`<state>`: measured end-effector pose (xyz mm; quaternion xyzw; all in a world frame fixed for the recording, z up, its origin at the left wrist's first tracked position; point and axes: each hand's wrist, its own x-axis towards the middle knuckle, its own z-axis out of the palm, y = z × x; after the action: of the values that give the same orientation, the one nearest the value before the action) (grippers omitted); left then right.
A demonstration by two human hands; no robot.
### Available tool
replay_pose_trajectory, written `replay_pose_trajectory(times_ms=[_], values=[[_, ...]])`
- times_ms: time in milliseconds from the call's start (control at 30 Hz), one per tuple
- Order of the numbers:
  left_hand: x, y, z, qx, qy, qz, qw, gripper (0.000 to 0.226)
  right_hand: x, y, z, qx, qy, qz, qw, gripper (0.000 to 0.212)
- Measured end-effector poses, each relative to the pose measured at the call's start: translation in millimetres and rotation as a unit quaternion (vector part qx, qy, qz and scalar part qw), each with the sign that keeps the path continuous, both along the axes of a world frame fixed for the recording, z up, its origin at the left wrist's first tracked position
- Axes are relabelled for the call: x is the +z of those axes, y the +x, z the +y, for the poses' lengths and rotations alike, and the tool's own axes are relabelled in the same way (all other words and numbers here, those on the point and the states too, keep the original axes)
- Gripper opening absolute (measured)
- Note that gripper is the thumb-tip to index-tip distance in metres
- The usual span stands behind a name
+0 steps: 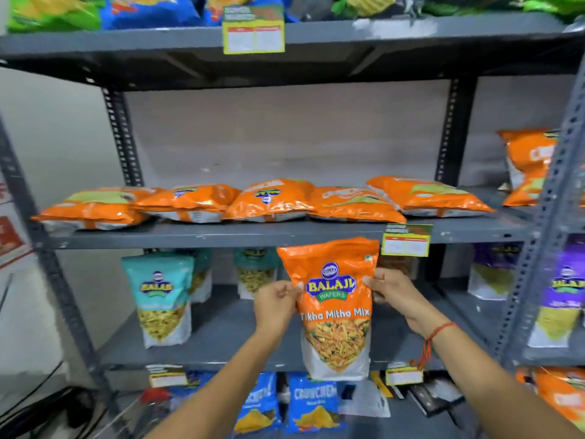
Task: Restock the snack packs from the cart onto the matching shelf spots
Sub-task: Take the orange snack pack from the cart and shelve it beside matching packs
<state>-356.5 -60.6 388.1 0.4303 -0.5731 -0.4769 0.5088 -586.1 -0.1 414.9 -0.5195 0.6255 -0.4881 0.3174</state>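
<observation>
I hold an orange Balaji "Tikha Mitha Mix" pack (335,312) upright in front of the grey rack. My left hand (276,304) pinches its left edge and my right hand (391,288) grips its right edge, near the logo. Just above the pack's top runs the middle shelf (221,237), where several matching orange packs (269,201) lie flat in a row. A yellow price tag (406,240) hangs on that shelf's edge, right of the held pack. The cart is out of view.
Teal packs (163,299) stand on the shelf below at left. Blue packs (311,403) fill the bottom shelf. Purple packs (560,299) and orange packs (528,166) stand in the neighbouring rack at right. Green and blue bags (95,11) crowd the top shelf. Cables (44,410) lie at lower left.
</observation>
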Motion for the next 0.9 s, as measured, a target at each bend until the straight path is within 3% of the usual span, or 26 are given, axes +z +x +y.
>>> replay_pose_trajectory(times_ms=[167, 433, 633, 900], values=[[-42, -101, -15, -0.010, 0.031, -0.052, 0.998, 0.033, -44, -94, -1, -0.039, 0.032, -0.024, 0.998, 0.021], [-84, -223, -44, -0.034, 0.065, -0.047, 0.996, 0.036, -76, -198, -21, -0.118, 0.005, -0.021, 0.993, 0.018], [-89, -273, -73, -0.032, 0.044, -0.079, 0.995, 0.036, -97, -246, -55, -0.147, -0.009, -0.005, 0.989, 0.016], [-105, -300, -94, -0.043, 0.098, -0.070, 0.992, 0.017, -118, -267, -71, -0.154, 0.008, -0.026, 0.988, 0.015]])
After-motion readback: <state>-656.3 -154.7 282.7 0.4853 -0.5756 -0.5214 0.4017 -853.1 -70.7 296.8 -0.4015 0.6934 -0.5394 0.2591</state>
